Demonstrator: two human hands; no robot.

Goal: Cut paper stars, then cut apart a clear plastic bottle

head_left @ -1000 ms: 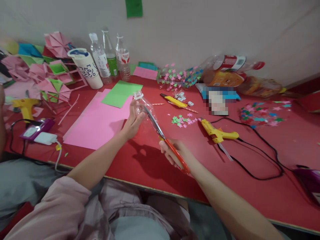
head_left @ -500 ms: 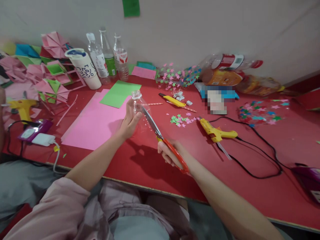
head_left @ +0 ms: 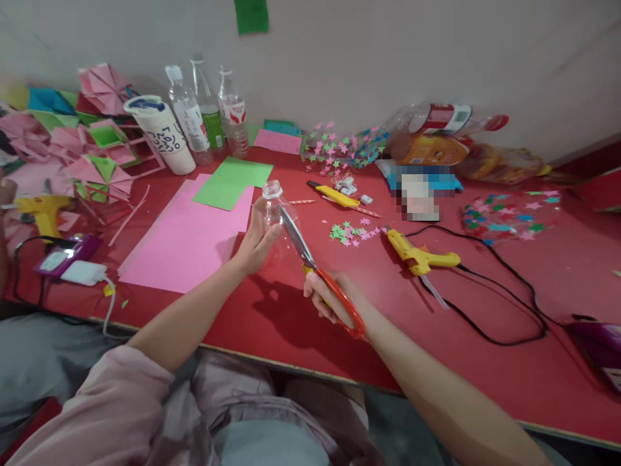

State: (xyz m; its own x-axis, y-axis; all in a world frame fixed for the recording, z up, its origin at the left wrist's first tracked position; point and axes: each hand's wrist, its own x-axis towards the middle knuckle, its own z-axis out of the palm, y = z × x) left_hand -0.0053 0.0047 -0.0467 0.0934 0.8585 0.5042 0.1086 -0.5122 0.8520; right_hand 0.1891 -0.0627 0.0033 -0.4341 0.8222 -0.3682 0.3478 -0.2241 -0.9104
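Observation:
A clear plastic bottle top (head_left: pixel 272 191) with a bare screw neck is gripped near its shoulder by my left hand (head_left: pixel 259 239), thumb toward me. My right hand (head_left: pixel 325 294) is wrapped round the red handles of a pair of scissors (head_left: pixel 342 298). The metal blades point up and left and lie against the clear plastic; whether they pass through it I cannot make out. Both hands are above the red table (head_left: pixel 272 310), which carries their shadow. To their left lies a pink paper sheet (head_left: pixel 179 239) with a green sheet (head_left: pixel 235 181) overlapping it.
Behind are a yellow box cutter (head_left: pixel 339 196), small paper stars (head_left: pixel 344 233) and upright bottles (head_left: pixel 233 123). A yellow glue gun (head_left: pixel 422 254) with a black cord lies right; another glue gun (head_left: pixel 46 210) stands left by a person's hand (head_left: pixel 6 194). Lying bottles (head_left: pixel 436 149) line the wall.
The bottle top and my left hand have shifted slightly right and down, turning a little against the scissors. My right hand stays nearly in place.

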